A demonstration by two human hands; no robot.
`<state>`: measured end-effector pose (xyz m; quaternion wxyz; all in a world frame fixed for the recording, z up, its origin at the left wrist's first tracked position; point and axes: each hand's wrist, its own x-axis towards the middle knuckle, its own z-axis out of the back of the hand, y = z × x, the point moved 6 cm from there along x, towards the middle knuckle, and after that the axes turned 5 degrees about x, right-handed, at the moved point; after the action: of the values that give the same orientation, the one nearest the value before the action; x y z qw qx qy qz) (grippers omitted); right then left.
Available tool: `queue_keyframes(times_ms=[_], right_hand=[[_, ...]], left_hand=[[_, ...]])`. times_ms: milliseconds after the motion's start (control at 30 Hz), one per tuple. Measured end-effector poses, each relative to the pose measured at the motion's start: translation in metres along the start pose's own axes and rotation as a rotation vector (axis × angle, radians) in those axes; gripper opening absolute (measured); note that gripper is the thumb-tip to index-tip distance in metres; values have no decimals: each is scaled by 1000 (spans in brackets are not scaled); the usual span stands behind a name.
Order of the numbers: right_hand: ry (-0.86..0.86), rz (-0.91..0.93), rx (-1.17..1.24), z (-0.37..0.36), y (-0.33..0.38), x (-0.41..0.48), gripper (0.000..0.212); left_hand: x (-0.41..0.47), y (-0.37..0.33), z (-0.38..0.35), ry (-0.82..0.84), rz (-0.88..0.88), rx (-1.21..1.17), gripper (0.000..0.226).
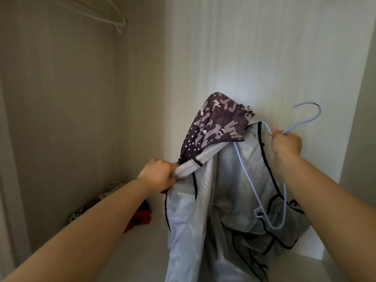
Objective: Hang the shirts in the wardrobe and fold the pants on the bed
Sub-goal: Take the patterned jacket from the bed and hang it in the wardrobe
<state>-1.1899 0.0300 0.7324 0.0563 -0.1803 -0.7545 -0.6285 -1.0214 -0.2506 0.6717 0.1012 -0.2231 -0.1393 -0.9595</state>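
Note:
A grey shirt (234,180) with black seams and a dark camouflage-patterned part (217,121) hangs in front of me inside the wardrobe. My left hand (157,174) grips a bunched edge of the shirt at its left side. My right hand (285,143) holds a light-blue wire hanger (270,180) by its neck, hook pointing up and right. One arm of the hanger runs down inside the shirt; its lower loop shows against the grey fabric.
White wire hangers (114,15) hang at the top left of the wardrobe. On the wardrobe floor at the left lie a red garment (142,217) and some white-and-black items (81,212). The pale back wall (244,58) is close behind the shirt.

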Motion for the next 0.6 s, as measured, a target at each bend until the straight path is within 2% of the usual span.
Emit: queue_keyframes(times_ms=[67,133,200,233,267,300,367,400,467,600], right_hand=[[-19,-33,-14,3,-1,5,9],[-28,-45,-26,4,-4,7,15],[-22,-31,-23,4,-5,11,22],[-25,-32,-26,5,-6,12,28],[-37,-43,-28,7,-7,13,31],[-52,-48,-34,9,-7,15,31],[-65,-4,-64,11,-7,17,29],[-48,39,-81,8,-6,15,29],[15,131,-89,-2,-2,8,25],[116,228,-98,-23,5,-10,15]], left_hand=[[5,28,22,-131,233,-141,21],[3,43,61,-445,348,-80,18],[-10,34,89,-721,273,64,17],[-17,21,93,-764,138,137,18],[-19,6,85,-694,-49,212,20],[-19,-9,68,-525,-219,262,22],[-23,-24,34,-119,-386,262,40],[-23,-29,32,-61,-413,202,51],[-18,-37,49,-172,-382,15,62],[5,-39,87,-504,-223,-86,28]])
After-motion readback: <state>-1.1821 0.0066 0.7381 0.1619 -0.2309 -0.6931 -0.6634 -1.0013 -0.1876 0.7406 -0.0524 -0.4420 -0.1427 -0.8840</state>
